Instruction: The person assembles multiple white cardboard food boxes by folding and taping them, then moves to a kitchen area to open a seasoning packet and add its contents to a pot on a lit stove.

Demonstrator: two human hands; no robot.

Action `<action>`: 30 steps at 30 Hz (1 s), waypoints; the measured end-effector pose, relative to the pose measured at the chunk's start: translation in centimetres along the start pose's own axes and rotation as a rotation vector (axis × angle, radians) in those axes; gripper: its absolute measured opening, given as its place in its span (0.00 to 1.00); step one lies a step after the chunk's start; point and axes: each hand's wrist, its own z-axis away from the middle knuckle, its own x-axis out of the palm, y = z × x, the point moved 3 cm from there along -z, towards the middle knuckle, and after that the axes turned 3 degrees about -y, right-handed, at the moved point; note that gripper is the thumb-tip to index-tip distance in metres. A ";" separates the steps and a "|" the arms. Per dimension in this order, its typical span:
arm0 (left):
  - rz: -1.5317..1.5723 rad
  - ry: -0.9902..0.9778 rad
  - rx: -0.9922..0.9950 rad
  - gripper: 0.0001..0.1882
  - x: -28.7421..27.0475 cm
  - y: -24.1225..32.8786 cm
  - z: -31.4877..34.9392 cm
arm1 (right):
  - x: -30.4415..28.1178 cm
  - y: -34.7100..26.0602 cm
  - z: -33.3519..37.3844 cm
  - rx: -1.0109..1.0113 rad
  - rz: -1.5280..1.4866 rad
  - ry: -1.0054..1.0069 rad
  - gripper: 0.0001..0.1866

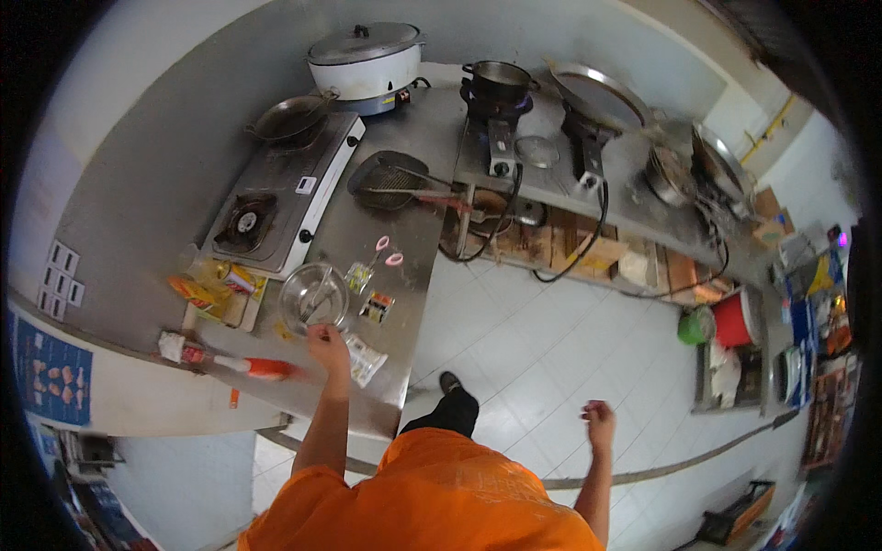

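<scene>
A clear round bowl (292, 296) stands on the steel counter with what looks like a metal utensil (322, 298) inside. At its near rim is my left hand (326, 342), its fingers closed on the edge; whether they also touch the utensil is hidden. Beside the bowl lie pink-handled scissors (388, 252), a green-and-white packet (358, 275) and a small dark packet with colourful print (377, 307). A white packet (365, 359) rests just right of my left wrist. Over the floor, well away from the counter, hangs my right hand (599, 421), fingers loosely bent and apart, nothing visible in it.
Left of the bowl sits a tray (246, 317) with yellow packages; nearer lies a red-orange bottle (266, 368). Behind are a gas stove (292, 197), a grill pan (390, 180) and a large white cooker (363, 78). Burners with pans line the far counter (634, 188). Tiled floor (514, 321) lies right.
</scene>
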 end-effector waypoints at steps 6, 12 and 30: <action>-0.273 -0.398 0.149 0.20 9.2 12.0 1.7 | 17.4 -8.8 -9.3 -0.066 0.447 -0.784 0.13; -0.917 -0.378 0.152 0.35 16.6 5.7 -4.7 | 32.5 -16.7 -17.9 -0.490 0.660 -1.166 0.15; -0.468 -0.156 -0.401 0.23 15.5 17.4 -3.8 | 66.4 -25.8 -31.2 -1.439 0.888 -1.286 0.21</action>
